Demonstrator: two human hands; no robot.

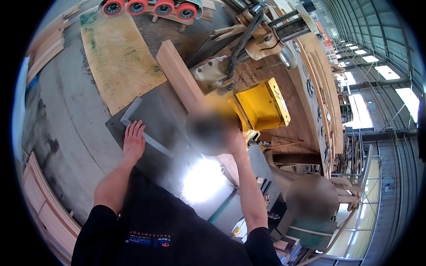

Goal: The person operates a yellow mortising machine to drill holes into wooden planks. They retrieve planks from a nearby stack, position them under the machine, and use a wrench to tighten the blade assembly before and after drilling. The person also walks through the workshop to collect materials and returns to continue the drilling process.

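My left hand [134,141] lies on the dark metal machine table [164,99], fingers stretched out and touching a steel try square [126,119] near its corner. One leg of the square runs toward the middle of the table. My right hand [236,141] reaches to the base of a yellow machine housing [259,106]. A blurred patch covers most of its fingers, so their grip cannot be made out. A pale wooden beam [177,73] lies across the table, with its near part hidden by that blur.
Red rubber feed wheels [137,6] hang at the top. A worn plywood sheet [120,57] lies beyond the table's left edge. Above the yellow housing are a black corrugated hose [244,37] and metal arms. Wooden panels [46,204] lean at lower left. Bright glare lies on the table.
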